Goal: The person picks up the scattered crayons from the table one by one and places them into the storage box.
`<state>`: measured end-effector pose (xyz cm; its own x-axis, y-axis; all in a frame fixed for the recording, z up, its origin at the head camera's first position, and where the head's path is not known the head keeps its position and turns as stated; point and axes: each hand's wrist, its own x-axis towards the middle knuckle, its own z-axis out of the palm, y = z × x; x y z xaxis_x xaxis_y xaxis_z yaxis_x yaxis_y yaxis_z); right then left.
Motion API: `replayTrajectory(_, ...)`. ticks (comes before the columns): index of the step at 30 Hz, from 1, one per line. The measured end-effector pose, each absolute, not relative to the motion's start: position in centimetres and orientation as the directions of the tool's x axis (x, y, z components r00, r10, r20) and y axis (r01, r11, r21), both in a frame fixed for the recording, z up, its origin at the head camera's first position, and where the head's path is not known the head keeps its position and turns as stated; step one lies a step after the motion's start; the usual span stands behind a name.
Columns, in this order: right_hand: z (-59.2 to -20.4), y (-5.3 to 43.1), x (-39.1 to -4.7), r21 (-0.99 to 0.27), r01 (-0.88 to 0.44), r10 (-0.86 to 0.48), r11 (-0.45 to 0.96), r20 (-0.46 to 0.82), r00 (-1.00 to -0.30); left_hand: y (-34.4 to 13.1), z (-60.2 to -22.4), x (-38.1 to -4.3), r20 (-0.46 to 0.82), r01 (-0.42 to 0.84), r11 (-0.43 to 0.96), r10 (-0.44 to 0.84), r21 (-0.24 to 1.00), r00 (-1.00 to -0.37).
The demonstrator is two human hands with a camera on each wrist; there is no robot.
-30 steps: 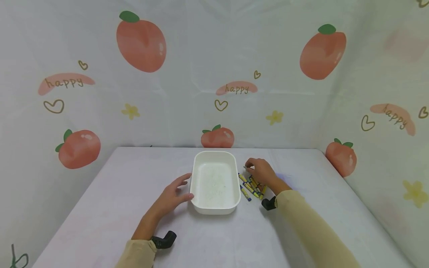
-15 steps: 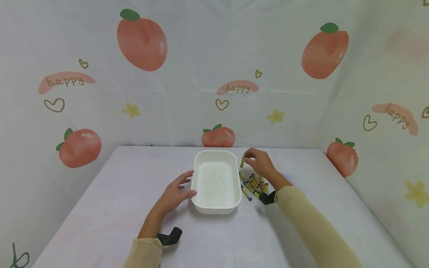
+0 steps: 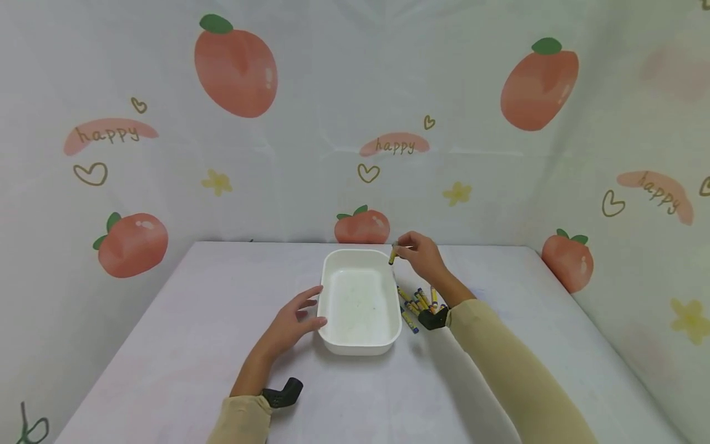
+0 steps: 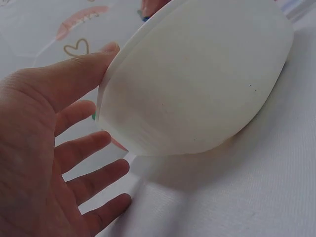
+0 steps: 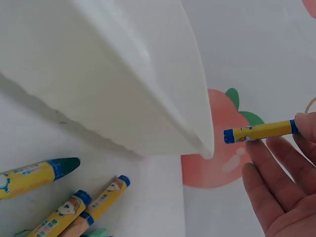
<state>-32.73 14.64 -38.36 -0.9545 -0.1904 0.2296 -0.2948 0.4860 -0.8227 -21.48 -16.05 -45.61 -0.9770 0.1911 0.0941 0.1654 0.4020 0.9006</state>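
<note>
My right hand (image 3: 424, 258) pinches a crayon (image 5: 261, 132) with a yellow wrapper and blue ends between thumb and fingers. It is raised by the far right corner of a white plastic tub (image 3: 359, 349), overlapping that corner in the head view. On the tub's left side, my left hand (image 3: 287, 322) has its thumb at the rim and its fingers spread loosely along the wall. In the left wrist view the tub's outer wall (image 4: 197, 89) fills much of the picture. Several more yellow-wrapped crayons (image 3: 409, 321) lie in a loose pile right of the tub.
The white-covered table (image 3: 355, 401) stretches around the tub and meets a patterned cloth backdrop (image 3: 299, 154) at the back. In the right wrist view, a dark green-tipped crayon (image 5: 29, 178) lies beside the tub. Black wrist cameras (image 3: 284, 393) sit on both wrists.
From the crayon pile my right hand has risen and moved away and leftward with a crayon, toward the tub's far right corner. My left hand stays at the tub's left side.
</note>
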Motion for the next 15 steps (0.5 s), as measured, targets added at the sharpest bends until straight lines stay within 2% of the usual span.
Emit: replayTrajectory(15, -37.6, 12.3, -33.4, -0.831, -0.330, -0.282, 0.447, 0.219, -0.934, -15.8, -45.9, -21.5, 0.098, 0.161, 0.400, 0.175, 0.902, -0.980)
